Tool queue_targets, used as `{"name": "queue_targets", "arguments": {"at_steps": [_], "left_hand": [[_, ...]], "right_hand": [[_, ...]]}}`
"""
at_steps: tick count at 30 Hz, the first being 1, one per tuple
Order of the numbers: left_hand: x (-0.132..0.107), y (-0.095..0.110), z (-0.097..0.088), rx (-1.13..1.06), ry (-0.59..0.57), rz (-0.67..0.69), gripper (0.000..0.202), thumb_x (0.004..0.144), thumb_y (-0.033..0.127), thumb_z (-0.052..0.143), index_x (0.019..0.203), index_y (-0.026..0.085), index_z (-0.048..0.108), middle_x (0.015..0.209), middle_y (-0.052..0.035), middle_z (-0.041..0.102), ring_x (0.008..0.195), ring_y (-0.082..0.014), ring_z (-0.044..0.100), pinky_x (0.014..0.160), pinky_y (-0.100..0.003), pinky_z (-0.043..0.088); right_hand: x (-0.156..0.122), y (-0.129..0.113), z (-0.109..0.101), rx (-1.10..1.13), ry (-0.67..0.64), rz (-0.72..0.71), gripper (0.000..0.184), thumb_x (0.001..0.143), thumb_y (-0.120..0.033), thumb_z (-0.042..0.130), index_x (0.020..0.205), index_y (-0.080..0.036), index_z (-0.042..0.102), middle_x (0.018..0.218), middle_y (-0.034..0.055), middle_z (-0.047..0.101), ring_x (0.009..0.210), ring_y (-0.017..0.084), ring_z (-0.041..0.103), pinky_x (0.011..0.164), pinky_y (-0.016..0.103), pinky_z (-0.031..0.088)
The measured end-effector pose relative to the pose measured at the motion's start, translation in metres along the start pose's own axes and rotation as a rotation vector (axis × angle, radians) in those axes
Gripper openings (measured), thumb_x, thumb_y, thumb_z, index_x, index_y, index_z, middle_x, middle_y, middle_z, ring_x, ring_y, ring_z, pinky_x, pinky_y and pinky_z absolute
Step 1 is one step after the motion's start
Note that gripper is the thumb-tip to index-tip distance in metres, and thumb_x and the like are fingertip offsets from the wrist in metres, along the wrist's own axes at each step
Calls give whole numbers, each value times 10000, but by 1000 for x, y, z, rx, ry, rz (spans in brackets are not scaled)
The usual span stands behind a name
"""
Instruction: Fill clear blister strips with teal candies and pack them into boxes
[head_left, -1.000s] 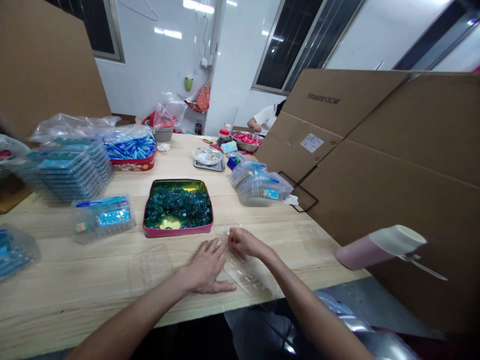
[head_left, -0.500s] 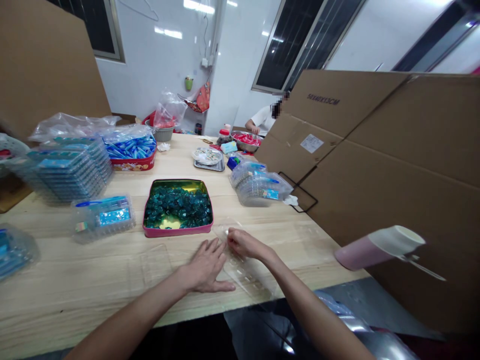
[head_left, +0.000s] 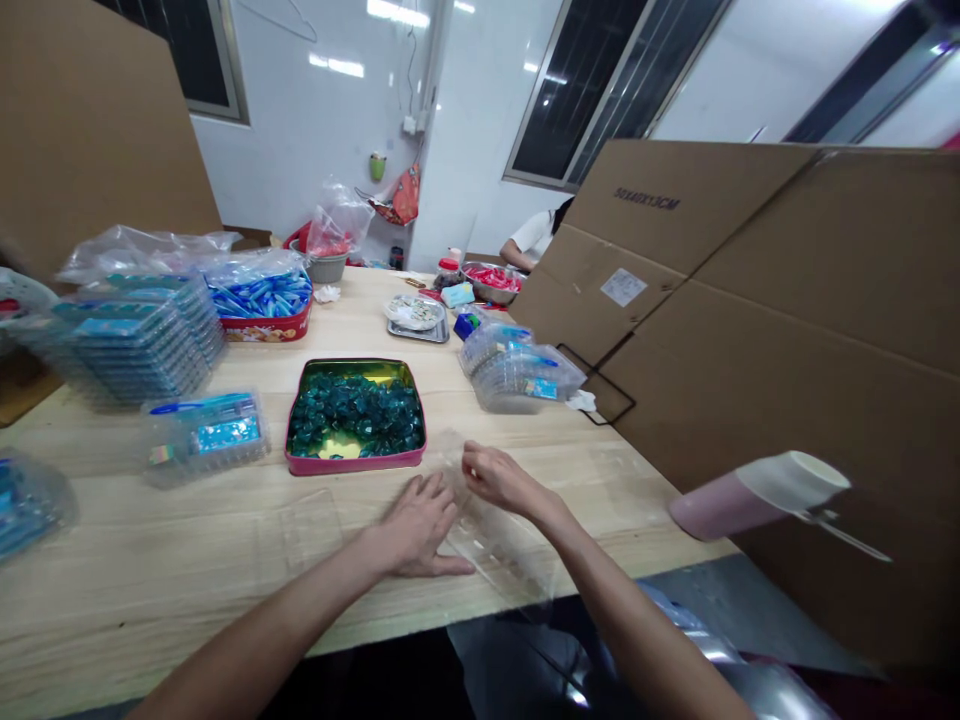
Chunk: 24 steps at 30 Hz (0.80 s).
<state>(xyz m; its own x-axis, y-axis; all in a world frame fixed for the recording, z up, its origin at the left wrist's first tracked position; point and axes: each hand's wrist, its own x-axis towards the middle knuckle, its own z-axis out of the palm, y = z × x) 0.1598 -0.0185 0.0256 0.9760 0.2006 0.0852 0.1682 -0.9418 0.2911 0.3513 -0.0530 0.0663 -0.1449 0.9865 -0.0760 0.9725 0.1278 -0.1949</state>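
My left hand [head_left: 417,527] lies flat on the wooden table [head_left: 187,560], fingers stretched out, its fingertips on the near edge of a clear plastic blister tray [head_left: 491,545]. My right hand [head_left: 496,478] pinches the far end of that tray and lifts it off the table. Just beyond both hands stands a pink tin [head_left: 355,416] full of small teal pieces. A second clear tray [head_left: 306,527] lies flat to the left of my left hand.
Stacks of filled blister packs [head_left: 142,340] and a red tin of blue items [head_left: 262,300] stand at the left. More packs [head_left: 521,372] lie right of the tin. Large cardboard sheets [head_left: 750,330] wall the right side. A pink flask [head_left: 757,495] lies there. A person [head_left: 534,238] sits at the far end.
My right hand has risen a little and tipped the far end of the clear tray upward. My left hand stays flat in the same place.
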Motion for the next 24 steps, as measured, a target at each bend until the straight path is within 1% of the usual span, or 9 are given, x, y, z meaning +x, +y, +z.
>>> {"name": "queue_targets", "arguments": {"at_steps": [4, 6, 8, 9, 12, 16, 19, 22, 24], "left_hand": [[11, 0, -1, -28, 29, -17, 625, 848, 625, 367, 1189, 114, 481, 1296, -184, 480, 1292, -347, 341, 1024, -485, 312], [19, 0, 1, -33, 46, -41, 417, 887, 456, 425, 1115, 116, 504, 1192, -161, 535, 1167, -300, 468, 951, -423, 396], [28, -2, 4, -16, 63, -57, 212, 880, 212, 433, 1051, 121, 518, 1096, -131, 563, 1024, -245, 537, 881, -367, 439], [32, -3, 6, 4, 67, -59, 204, 851, 106, 419, 1022, 123, 527, 1068, -122, 569, 983, -228, 545, 858, -350, 448], [45, -6, 10, 69, 47, -59, 278, 791, -34, 375, 913, 122, 571, 1003, -127, 584, 964, -233, 535, 808, -348, 464], [53, -7, 13, 89, 8, -59, 257, 828, -7, 368, 851, 110, 596, 935, -151, 598, 946, -260, 525, 748, -372, 477], [50, -6, 10, 98, 8, -48, 245, 849, 16, 367, 885, 105, 593, 948, -152, 595, 953, -264, 512, 756, -379, 473], [37, -3, 5, 99, 65, -17, 254, 857, 19, 352, 870, 124, 583, 928, -131, 589, 929, -252, 502, 763, -375, 468], [22, -1, 1, 84, 143, 14, 270, 855, 14, 340, 832, 144, 574, 889, -109, 582, 885, -236, 499, 753, -366, 467]], "right_hand": [[-19, 11, -37, 11, 192, 51, 197, 804, -74, 422, 702, -152, 571, 777, 43, 544, 644, 123, 502, 625, 232, 362], [-32, 21, -54, 19, 302, 80, 192, 814, -98, 412, 705, -163, 555, 777, 42, 540, 647, 128, 502, 625, 238, 368], [-47, 33, -64, 2, 364, 130, 184, 812, -113, 409, 703, -173, 544, 783, 45, 544, 657, 138, 506, 631, 249, 372], [-53, 39, -65, -16, 373, 160, 184, 810, -116, 408, 697, -178, 540, 784, 47, 547, 659, 142, 507, 632, 254, 372], [-67, 58, -50, -90, 338, 244, 203, 815, -113, 405, 681, -178, 543, 783, 60, 553, 661, 153, 510, 633, 265, 372], [-79, 66, -9, -137, 229, 330, 207, 848, -119, 413, 720, -159, 570, 857, 92, 561, 688, 171, 546, 651, 281, 388], [-93, 48, 17, -23, 256, 340, 133, 867, -180, 456, 829, -156, 581, 953, 101, 557, 724, 169, 573, 670, 282, 421], [-112, 17, 36, 168, 316, 234, 120, 864, -286, 526, 871, -181, 583, 984, 95, 572, 857, 190, 584, 770, 300, 450], [-124, -1, 48, 229, 296, 160, 158, 825, -347, 593, 879, -198, 598, 1064, 103, 579, 1013, 227, 552, 868, 342, 435]]}}
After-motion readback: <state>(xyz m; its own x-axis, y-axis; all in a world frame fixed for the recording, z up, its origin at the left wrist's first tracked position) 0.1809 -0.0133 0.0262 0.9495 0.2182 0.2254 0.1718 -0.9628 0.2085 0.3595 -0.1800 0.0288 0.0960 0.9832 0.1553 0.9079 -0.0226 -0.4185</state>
